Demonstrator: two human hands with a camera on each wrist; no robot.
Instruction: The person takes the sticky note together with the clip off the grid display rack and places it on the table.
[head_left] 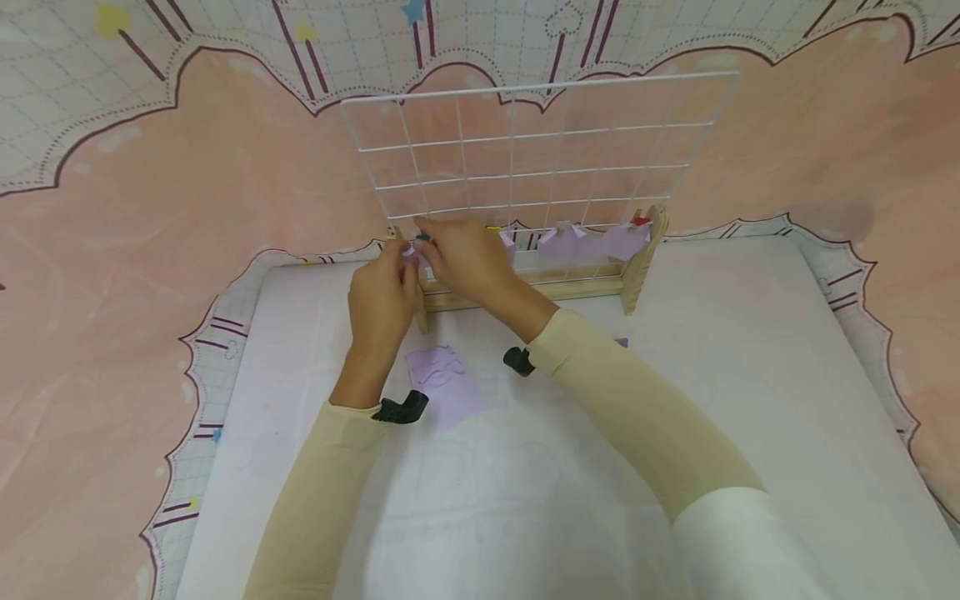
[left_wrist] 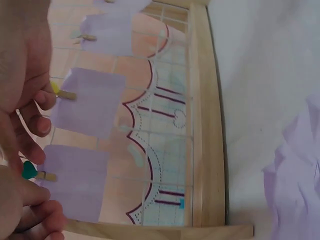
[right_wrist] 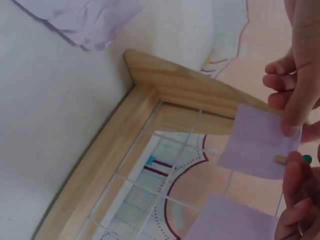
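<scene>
A purple paper square (left_wrist: 77,185) hangs against the white wire grid (head_left: 536,162) at its left end, by the wooden side post. A small wooden clothespin (left_wrist: 47,176) with a green heart grips the paper's upper edge. My left hand (head_left: 381,300) pinches the paper near its outer corner, its thumb flat on the front in the right wrist view. From the right, my right hand (head_left: 474,260) reaches over to the same clothespin and pinches it at the heart end. The hands hide part of the paper's top edge.
More purple squares (head_left: 592,243) hang in a row rightward, one under a yellow-topped clothespin (left_wrist: 65,94). A wooden stand (head_left: 641,262) carries the grid. Rumpled purple paper (head_left: 447,387) lies on the white tabletop (head_left: 585,467), and a small purple piece (head_left: 622,342) shows beyond my right sleeve.
</scene>
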